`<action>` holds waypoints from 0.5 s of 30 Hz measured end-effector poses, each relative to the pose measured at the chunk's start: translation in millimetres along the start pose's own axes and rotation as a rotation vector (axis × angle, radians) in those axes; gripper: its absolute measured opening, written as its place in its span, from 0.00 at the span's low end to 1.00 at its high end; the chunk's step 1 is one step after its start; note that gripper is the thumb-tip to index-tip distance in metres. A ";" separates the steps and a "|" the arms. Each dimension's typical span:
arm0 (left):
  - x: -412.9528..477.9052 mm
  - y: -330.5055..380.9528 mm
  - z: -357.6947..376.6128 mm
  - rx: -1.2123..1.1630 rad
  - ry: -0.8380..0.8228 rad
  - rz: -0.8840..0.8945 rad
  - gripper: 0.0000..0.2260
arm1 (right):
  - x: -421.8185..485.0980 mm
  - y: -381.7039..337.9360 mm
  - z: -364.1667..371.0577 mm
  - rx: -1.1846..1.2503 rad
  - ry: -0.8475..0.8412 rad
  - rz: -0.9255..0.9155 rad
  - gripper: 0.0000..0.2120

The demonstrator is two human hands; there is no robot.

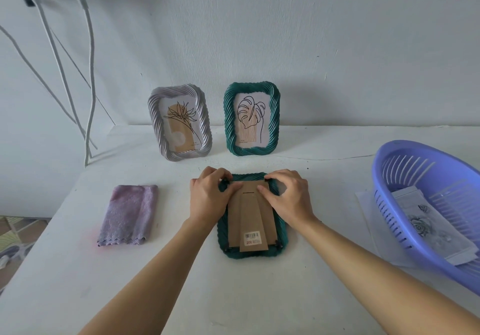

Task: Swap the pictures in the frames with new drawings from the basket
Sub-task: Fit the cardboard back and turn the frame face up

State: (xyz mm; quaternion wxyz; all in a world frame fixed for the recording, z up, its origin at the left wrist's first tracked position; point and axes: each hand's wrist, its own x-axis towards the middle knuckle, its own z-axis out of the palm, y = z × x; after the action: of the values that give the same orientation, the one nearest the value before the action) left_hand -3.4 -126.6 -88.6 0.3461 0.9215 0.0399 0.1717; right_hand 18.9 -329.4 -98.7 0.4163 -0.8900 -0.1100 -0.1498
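Head view: a dark green frame [252,215] lies face down near the middle of the white surface [181,269], cardboard backing [250,220] and folded stand facing up. Left hand [207,199] and right hand [288,199] both sit on the frame's far end, fingertips pressed at the two top corners where small dark tabs hold the backing (neither grip is clamped on anything, fingers curled and pushing down; whether a tab is pinched I cannot tell). Two more tabs show at the near corners.

Handling, as a guess: the frame looks rigid and light, the ribbed edge gives purchase; the backing is thin card that would bend, so lift it by an edge once the tabs are turned. The glass, if any, is hidden underneath and would be fragile.

Count: three frames, this one plus a grey frame [180,123] and a second green frame [251,119] standing at the far edge against the wall. One purple basket [415,179] at the right edge, holding drawings [426,228] (number unclear). One folded cloth [128,215] toward the left edge.
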 end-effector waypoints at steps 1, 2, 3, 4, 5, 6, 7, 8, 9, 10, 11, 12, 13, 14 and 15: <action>-1.5 1.4 -1.7 0.017 -0.016 0.000 0.10 | -1.0 -1.3 -0.9 -0.003 -0.005 0.006 0.14; -2.9 4.4 -5.6 0.013 -0.046 -0.016 0.10 | -1.7 -2.6 -2.1 -0.009 -0.009 0.015 0.16; -4.9 8.3 -11.0 -0.005 -0.088 -0.039 0.11 | -2.1 -3.8 -3.1 -0.017 -0.014 0.024 0.18; -7.8 12.7 -17.0 -0.025 -0.136 -0.061 0.12 | -2.3 -4.3 -3.9 -0.024 -0.025 0.035 0.20; -12.1 16.9 -24.0 -0.030 -0.186 -0.067 0.14 | -2.2 -5.3 -4.6 -0.029 -0.040 0.048 0.21; -17.9 21.5 -31.1 -0.009 -0.238 -0.059 0.15 | -1.9 -6.1 -5.2 -0.028 -0.055 0.062 0.21; -24.9 25.8 -37.7 0.031 -0.289 -0.043 0.15 | -1.1 -7.1 -5.2 -0.023 -0.062 0.079 0.21; -32.6 30.5 -43.2 0.074 -0.336 -0.022 0.16 | 0.0 -8.7 -5.5 -0.020 -0.062 0.102 0.21; -40.5 35.4 -46.8 0.107 -0.379 -0.003 0.16 | 0.9 -9.6 -6.4 -0.026 -0.058 0.134 0.21; -47.6 40.2 -49.5 0.134 -0.414 0.014 0.17 | 1.5 -10.6 -7.5 -0.047 -0.054 0.170 0.21; -53.6 44.2 -50.7 0.163 -0.440 0.029 0.18 | 0.9 -11.9 -9.1 -0.094 -0.053 0.203 0.21; -58.0 47.5 -50.7 0.193 -0.452 0.043 0.19 | -1.6 -13.7 -10.9 -0.170 -0.062 0.227 0.21; -61.0 50.2 -49.9 0.224 -0.452 0.057 0.20 | -5.3 -16.3 -12.9 -0.257 -0.086 0.240 0.21; -62.7 52.5 -48.9 0.251 -0.449 0.070 0.21 | -9.6 -18.8 -14.4 -0.325 -0.118 0.250 0.21; -63.9 54.3 -47.6 0.277 -0.451 0.083 0.21 | -14.0 -21.1 -16.3 -0.359 -0.149 0.263 0.21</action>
State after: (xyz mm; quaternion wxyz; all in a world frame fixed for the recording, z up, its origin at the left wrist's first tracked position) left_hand -82.3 -150.3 -38.3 0.2095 0.9759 -0.0530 -0.0312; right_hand -3.7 -329.7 -78.8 0.2578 -0.9651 0.0050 -0.0455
